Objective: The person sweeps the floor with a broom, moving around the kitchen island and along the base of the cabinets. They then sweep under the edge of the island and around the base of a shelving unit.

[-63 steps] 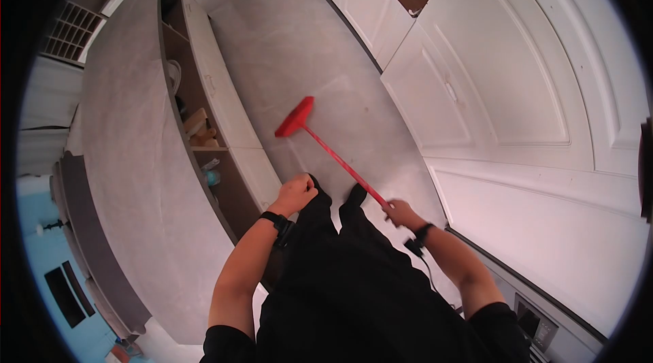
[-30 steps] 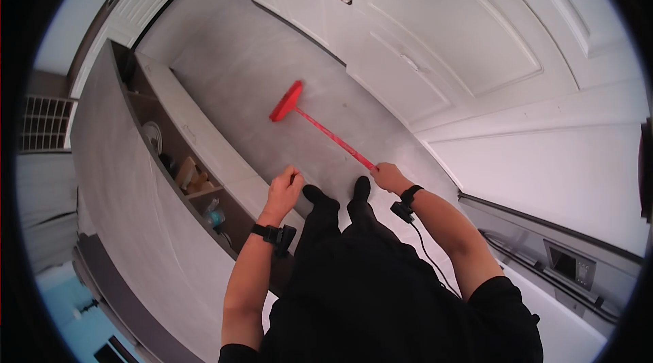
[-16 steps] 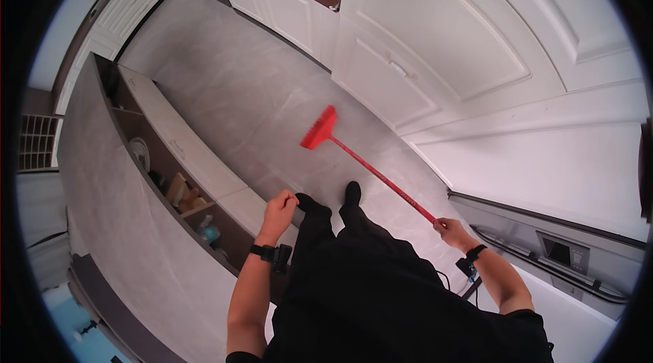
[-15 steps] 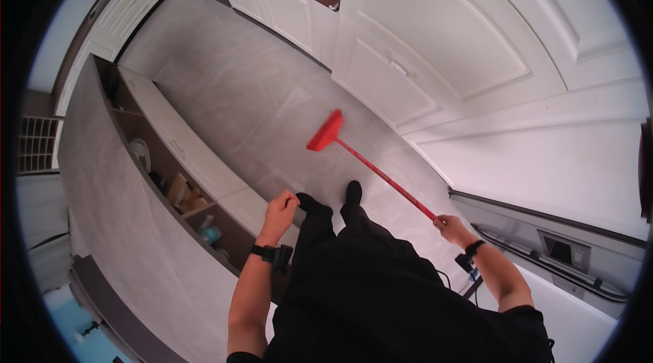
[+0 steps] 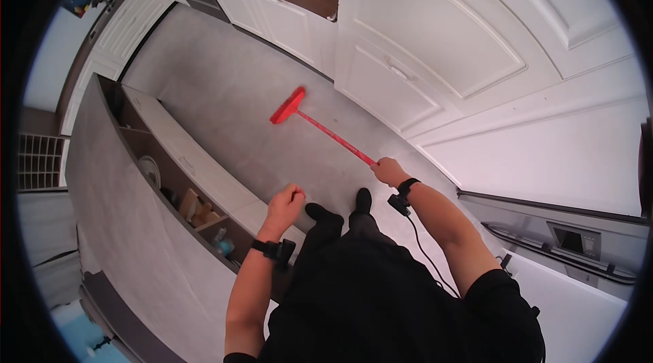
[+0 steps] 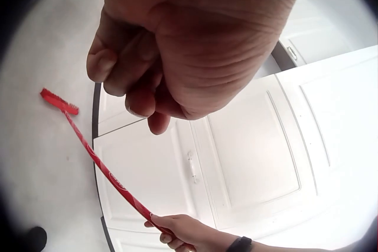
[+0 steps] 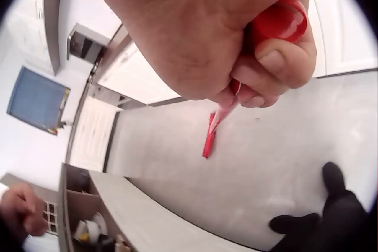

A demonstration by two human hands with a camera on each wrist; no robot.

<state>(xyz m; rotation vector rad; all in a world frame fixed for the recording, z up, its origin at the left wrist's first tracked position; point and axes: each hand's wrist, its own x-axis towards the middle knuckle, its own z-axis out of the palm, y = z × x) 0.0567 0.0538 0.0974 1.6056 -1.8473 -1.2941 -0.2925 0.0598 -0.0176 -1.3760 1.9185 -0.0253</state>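
A red broom (image 5: pixel 333 136) reaches out ahead of me, its bristled head (image 5: pixel 288 106) low at the grey floor. My right hand (image 5: pixel 391 171) grips the broom's handle near its top end. In the right wrist view the fingers (image 7: pixel 289 66) wrap the handle, and its rounded red end cap (image 7: pixel 283 21) sticks out of the fist. My left hand (image 5: pixel 286 206) is held out in front, to the left of the broom and apart from it. Its fingers (image 6: pixel 127 69) are loosely curled in the left wrist view, with nothing between them.
Left of me is a long grey counter (image 5: pixel 129 213) with open shelves holding a wooden item (image 5: pixel 194 208), dishes and a bottle (image 5: pixel 222 243). White cabinets (image 5: pixel 388 77) line the right side. My black-clad feet (image 5: pixel 364 200) stand between them on the floor (image 5: pixel 224 91).
Since half a second ago the broom head has moved away and to the left, and my right hand has gone forward and left with the handle. My left hand stays nearly in place.
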